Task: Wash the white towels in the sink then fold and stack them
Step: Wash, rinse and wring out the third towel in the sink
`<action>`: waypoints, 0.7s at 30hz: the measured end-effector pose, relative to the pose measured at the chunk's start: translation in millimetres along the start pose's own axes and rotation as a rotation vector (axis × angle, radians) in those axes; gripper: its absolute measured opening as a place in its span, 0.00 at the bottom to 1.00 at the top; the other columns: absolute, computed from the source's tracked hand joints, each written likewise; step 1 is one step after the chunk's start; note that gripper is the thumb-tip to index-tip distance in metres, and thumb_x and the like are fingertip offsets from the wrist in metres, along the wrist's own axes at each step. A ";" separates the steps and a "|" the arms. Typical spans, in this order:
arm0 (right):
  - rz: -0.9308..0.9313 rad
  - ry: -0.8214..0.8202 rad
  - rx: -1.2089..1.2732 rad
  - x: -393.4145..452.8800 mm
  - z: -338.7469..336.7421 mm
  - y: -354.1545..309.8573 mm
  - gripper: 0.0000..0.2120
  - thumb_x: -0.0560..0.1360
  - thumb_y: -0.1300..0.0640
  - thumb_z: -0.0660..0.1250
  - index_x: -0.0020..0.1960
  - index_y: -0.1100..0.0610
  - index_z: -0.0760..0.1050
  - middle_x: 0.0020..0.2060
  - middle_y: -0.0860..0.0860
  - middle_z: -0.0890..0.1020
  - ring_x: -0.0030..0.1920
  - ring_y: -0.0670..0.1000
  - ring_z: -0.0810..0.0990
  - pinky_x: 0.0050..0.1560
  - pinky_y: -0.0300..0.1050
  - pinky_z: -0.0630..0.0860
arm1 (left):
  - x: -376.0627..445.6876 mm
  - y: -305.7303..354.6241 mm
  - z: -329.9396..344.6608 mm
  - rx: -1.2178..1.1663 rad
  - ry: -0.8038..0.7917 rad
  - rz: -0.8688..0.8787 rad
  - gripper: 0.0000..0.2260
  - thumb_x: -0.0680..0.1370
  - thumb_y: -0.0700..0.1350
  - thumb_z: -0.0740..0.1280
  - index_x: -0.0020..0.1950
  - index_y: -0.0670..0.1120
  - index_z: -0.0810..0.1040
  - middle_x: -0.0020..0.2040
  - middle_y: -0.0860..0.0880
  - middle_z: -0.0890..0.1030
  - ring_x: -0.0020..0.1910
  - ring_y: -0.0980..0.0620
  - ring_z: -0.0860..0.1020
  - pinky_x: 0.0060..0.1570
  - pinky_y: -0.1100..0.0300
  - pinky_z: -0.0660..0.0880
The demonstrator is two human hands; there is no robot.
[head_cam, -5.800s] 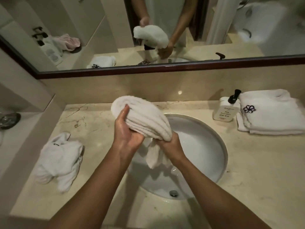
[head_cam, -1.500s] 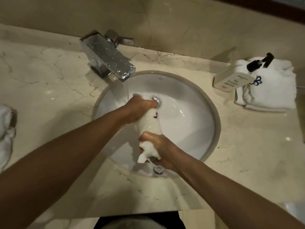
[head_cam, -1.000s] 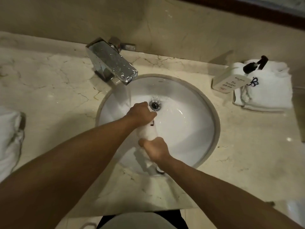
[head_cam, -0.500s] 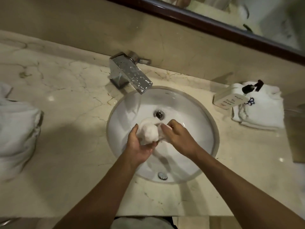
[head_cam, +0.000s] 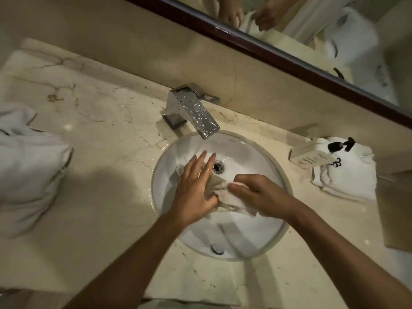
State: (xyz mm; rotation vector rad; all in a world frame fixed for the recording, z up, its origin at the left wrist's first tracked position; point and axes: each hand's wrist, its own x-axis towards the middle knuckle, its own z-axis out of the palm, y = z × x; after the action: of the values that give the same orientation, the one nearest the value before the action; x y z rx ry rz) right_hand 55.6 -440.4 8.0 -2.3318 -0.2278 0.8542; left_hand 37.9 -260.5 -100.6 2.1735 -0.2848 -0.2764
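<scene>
A wet white towel (head_cam: 231,200) lies bunched in the round white sink (head_cam: 276,239). My left hand (head_cam: 196,188) rests flat on the towel's left part, fingers spread toward the drain (head_cam: 218,167). My right hand (head_cam: 256,195) pinches the towel's right part between thumb and fingers. A crumpled white towel (head_cam: 29,166) lies on the counter at the far left. A folded white towel (head_cam: 347,177) with a dark emblem sits on the counter at the right.
A chrome faucet (head_cam: 191,110) overhangs the sink's back rim. A white soap dispenser (head_cam: 312,156) with a black pump stands against the folded towel. A dark-framed mirror (head_cam: 289,56) runs above the marble counter (head_cam: 107,139). An overflow plug (head_cam: 217,249) sits at the basin's near wall.
The towel was a tight ball squeezed between both hands; now it is spread lower in the basin, my left hand flattened on it and my right hand pinching it.
</scene>
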 end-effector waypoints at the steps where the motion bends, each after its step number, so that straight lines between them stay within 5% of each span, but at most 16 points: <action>1: -0.031 -0.030 -0.105 -2.6 -6.0 1.9 0.15 0.83 0.49 0.63 0.43 0.58 0.76 0.33 0.51 0.77 0.31 0.48 0.74 0.33 0.40 0.68 | 10.3 -5.5 -4.6 0.023 -0.150 0.032 0.39 0.74 0.49 0.72 0.80 0.56 0.56 0.80 0.52 0.59 0.79 0.49 0.53 0.76 0.50 0.56; 4: -0.080 -0.110 -0.226 -10.9 -24.3 6.2 0.10 0.79 0.47 0.66 0.46 0.53 0.73 0.37 0.50 0.78 0.36 0.48 0.75 0.37 0.44 0.70 | 37.3 -4.0 -18.9 0.142 -0.406 0.045 0.19 0.73 0.59 0.74 0.60 0.54 0.79 0.55 0.47 0.80 0.58 0.47 0.76 0.50 0.55 0.71; 7: 0.033 -0.103 -0.299 -14.5 -41.7 16.2 0.10 0.79 0.53 0.69 0.46 0.47 0.67 0.40 0.52 0.80 0.39 0.50 0.76 0.39 0.43 0.71 | 47.1 -0.2 -25.3 0.091 -0.363 0.073 0.15 0.73 0.60 0.73 0.40 0.51 0.73 0.34 0.52 0.74 0.37 0.49 0.73 0.36 0.57 0.62; 9: 0.101 -0.051 -0.254 -16.7 -48.2 25.5 0.09 0.79 0.55 0.68 0.47 0.50 0.67 0.41 0.51 0.79 0.38 0.47 0.74 0.37 0.37 0.68 | 46.4 5.1 -32.4 -0.079 -0.306 0.118 0.14 0.76 0.54 0.72 0.37 0.51 0.72 0.34 0.51 0.71 0.35 0.51 0.70 0.37 0.56 0.61; 13: 0.075 -0.023 -0.252 -12.1 -31.9 37.1 0.07 0.78 0.56 0.69 0.50 0.54 0.70 0.50 0.51 0.74 0.47 0.50 0.73 0.46 0.40 0.68 | 41.0 29.8 -51.6 -0.615 -0.159 -0.077 0.14 0.81 0.52 0.64 0.49 0.42 0.78 0.50 0.37 0.81 0.47 0.52 0.77 0.52 0.50 0.74; 18: -0.011 0.187 0.190 -3.2 -14.3 33.2 0.11 0.81 0.54 0.67 0.45 0.62 0.73 0.37 0.49 0.74 0.37 0.45 0.73 0.38 0.42 0.69 | 39.9 49.2 -75.4 -0.467 0.094 -0.084 0.10 0.83 0.52 0.63 0.46 0.48 0.74 0.39 0.52 0.79 0.37 0.58 0.75 0.41 0.58 0.70; 21: -0.094 0.353 0.160 2.3 -20.4 24.9 0.05 0.83 0.55 0.63 0.50 0.56 0.73 0.35 0.45 0.73 0.34 0.43 0.70 0.35 0.38 0.67 | 34.1 46.7 -90.4 -0.361 0.090 -0.088 0.18 0.81 0.59 0.61 0.50 0.44 0.78 0.42 0.49 0.80 0.40 0.55 0.75 0.42 0.56 0.69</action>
State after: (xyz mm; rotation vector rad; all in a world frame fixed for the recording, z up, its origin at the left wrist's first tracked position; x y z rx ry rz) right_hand 69.0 -469.4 3.4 -2.2546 -0.1127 0.3895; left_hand 92.6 -228.2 -14.0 1.8368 -0.0803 -0.2565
